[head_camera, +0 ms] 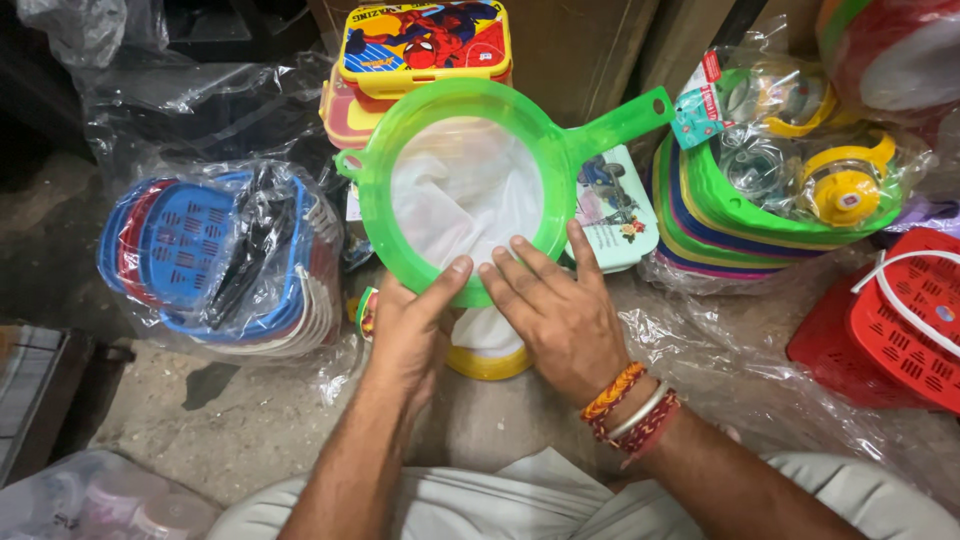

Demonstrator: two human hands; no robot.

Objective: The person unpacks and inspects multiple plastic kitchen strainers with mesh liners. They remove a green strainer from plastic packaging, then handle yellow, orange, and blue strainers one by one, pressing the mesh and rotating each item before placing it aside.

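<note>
head view: nearest, the left hand grips the near rim of a green round strainer with white cloth mesh, thumb on top of the rim and the other fingers hidden under it. just beside it the right hand, with red and orange thread bands at the wrist, lies flat and spread, fingertips pressing the mesh and rim. under the palms a second strainer with a yellow rim peeks out, touching the green one from below.

left of the fingers, well apart, a clear bag of blue and red slotted baskets sits on the concrete floor, with bare floor between bag and wrist. right of the fingers a loose clear plastic sheet covers the ground, and beyond it stands a red basket with a white handle.

past the fingertips the strainer handle points up and right, ending just beside a bagged stack of coloured rims holding yellow-lidded clear jars with a red-and-teal card label. beyond the far rim, a yellow lunch box with a cartoon lid tops a pink one, close against the strainer.
</note>
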